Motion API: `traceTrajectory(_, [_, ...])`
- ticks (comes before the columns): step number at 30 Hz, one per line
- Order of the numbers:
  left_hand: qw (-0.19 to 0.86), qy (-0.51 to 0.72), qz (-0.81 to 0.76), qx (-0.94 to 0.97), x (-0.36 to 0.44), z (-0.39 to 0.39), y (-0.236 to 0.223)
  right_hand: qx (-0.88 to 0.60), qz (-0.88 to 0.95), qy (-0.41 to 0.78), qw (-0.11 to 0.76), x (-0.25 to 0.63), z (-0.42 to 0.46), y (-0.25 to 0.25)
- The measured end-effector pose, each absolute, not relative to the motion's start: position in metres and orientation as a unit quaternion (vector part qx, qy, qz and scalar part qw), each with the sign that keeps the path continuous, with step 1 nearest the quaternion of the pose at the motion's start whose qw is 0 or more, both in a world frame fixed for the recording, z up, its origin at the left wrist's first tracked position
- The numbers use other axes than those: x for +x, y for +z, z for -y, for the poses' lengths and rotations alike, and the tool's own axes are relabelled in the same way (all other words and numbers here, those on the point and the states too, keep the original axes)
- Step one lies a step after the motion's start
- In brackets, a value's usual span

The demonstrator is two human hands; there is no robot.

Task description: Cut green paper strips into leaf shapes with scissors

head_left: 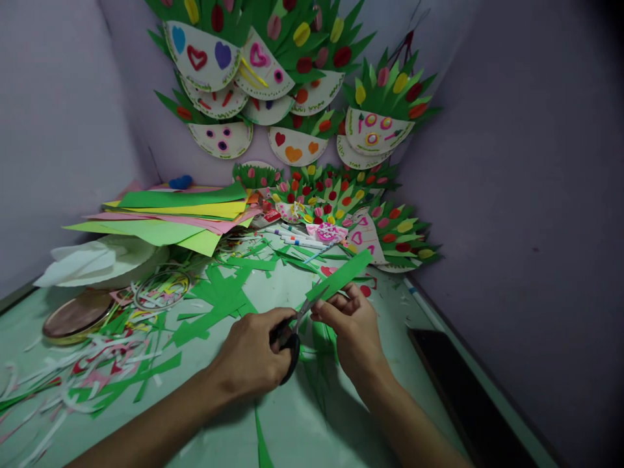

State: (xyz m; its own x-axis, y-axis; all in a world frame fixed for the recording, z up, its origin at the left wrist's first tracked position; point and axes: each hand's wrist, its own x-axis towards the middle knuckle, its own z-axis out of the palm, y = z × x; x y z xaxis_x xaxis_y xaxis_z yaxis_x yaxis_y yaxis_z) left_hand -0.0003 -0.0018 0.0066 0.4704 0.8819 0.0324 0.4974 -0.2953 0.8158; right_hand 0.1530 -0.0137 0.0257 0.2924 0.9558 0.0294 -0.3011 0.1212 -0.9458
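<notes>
My left hand point(251, 357) grips black-handled scissors point(291, 338), fingers through the loops, blades pointing up and right. The blades meet the lower end of a green paper strip point(341, 274). My right hand point(353, 325) pinches that strip near its lower end, and the strip slants up to the right above the table. Both hands are close together over the pale green table point(302, 416), with cut green paper pieces point(319, 344) lying just under them.
Green and white paper scraps point(146, 338) litter the left of the table. A stack of coloured paper sheets point(180, 211) lies at back left beside white paper plates point(97, 260) and a round tin lid point(78, 315). Finished paper-plate flower crafts point(297, 97) cover the wall and back corner. A dark phone point(453, 383) lies at right.
</notes>
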Motion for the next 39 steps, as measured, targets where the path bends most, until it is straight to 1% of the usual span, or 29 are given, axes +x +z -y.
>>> traceTrajectory(13, [0.416,0.245,-0.430,0.763,0.000,0.002,0.006,-0.466,0.362,0.470,0.656,0.155,0.012,0.024])
traceTrajectory(27, [0.460,0.249,-0.407,0.748,0.002,0.005,0.019,-0.459,0.361,0.476,0.658,0.155,0.012,0.025])
traceTrajectory(33, [0.463,0.264,-0.418,0.735,0.003,0.006,0.021,-0.449,0.340,0.451,0.692,0.161,0.010,0.030])
traceTrajectory(39, [0.457,0.265,-0.412,0.742,0.002,0.006,0.020,-0.453,0.334,0.453,0.692,0.164,0.010,0.031])
